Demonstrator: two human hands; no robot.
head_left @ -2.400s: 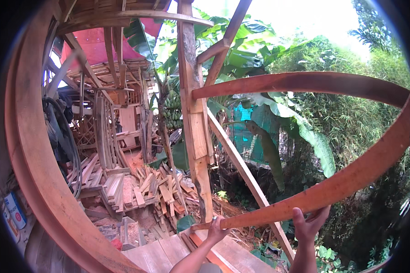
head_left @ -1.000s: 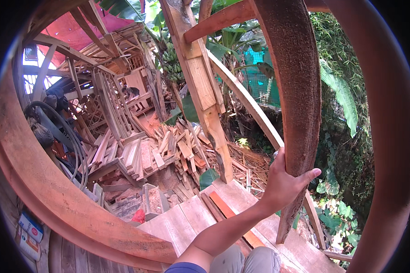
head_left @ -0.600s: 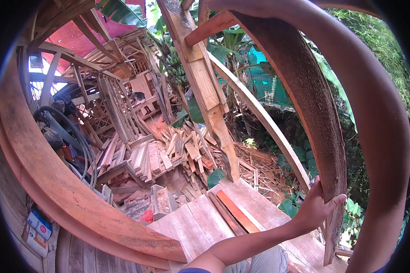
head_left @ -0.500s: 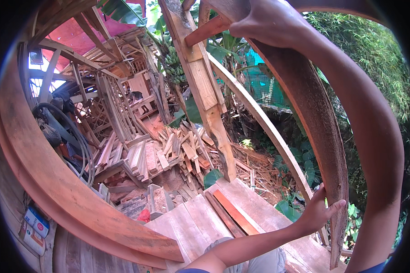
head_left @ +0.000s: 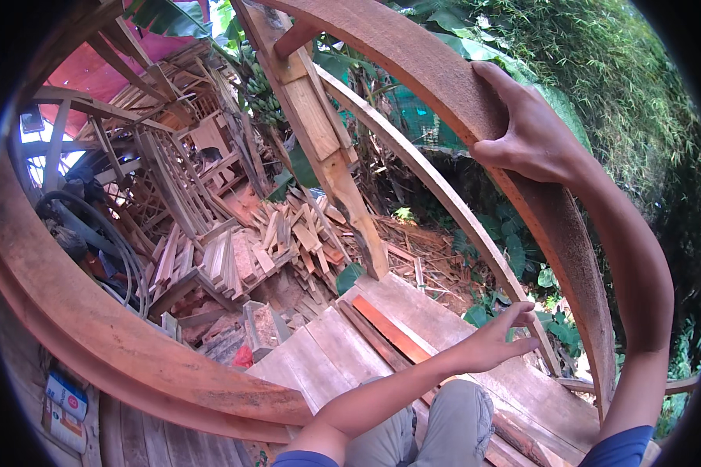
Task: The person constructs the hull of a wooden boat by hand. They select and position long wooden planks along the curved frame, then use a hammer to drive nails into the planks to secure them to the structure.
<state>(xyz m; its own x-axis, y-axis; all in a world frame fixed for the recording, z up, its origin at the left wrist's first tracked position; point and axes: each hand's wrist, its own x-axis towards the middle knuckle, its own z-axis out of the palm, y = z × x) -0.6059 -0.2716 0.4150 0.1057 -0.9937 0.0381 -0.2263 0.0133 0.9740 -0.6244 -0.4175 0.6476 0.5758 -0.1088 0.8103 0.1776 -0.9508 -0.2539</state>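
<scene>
A long curved wooden beam (head_left: 444, 101) arches from the top of the view down the right side. My right hand (head_left: 537, 136) grips its upper stretch, thumb on the near edge and fingers over the far side. Just left of the beam's lower part, my left hand (head_left: 500, 340) holds nothing, its fingers apart. A thinner, paler curved strip (head_left: 436, 191) runs behind that hand and ends near the plank deck (head_left: 436, 303). An upright post (head_left: 319, 144) with blocks fixed to it stands left of the strip, and a short red-brown crosspiece (head_left: 296, 39) meets it near its top.
Another thick curved timber (head_left: 117, 335) sweeps along the left and front. Beyond it lie heaped wood offcuts (head_left: 296, 237) and looped dark hoses (head_left: 125, 233). An orange-red board (head_left: 389, 328) lies on the deck. A printed packet (head_left: 65, 412) is at lower left; bushes (head_left: 600, 86) grow at right.
My left hand has come off the beam's lower end and moved left, its fingers spreading. The right hand is lower and farther right in view, still on the beam. The view has shifted.
</scene>
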